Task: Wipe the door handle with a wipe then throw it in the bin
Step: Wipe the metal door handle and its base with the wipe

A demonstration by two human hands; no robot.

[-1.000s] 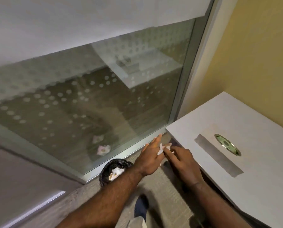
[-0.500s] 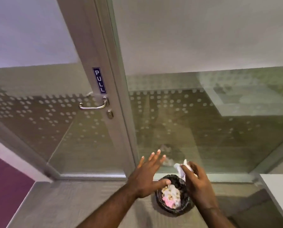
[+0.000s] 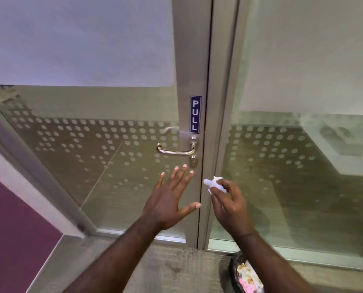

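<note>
The person has swung round from the bin (image 3: 245,273) to face the door, and both hands have risen toward the door handle (image 3: 176,149), so wiping comes next. The right hand (image 3: 229,205) pinches 1 crumpled white wipe (image 3: 215,183), just below and right of the handle. The left hand (image 3: 170,199) is spread wide, empty. I count 1 handle, 1 keyhole (image 3: 193,161), 1 PULL sign (image 3: 195,114), 1 bin.
</note>
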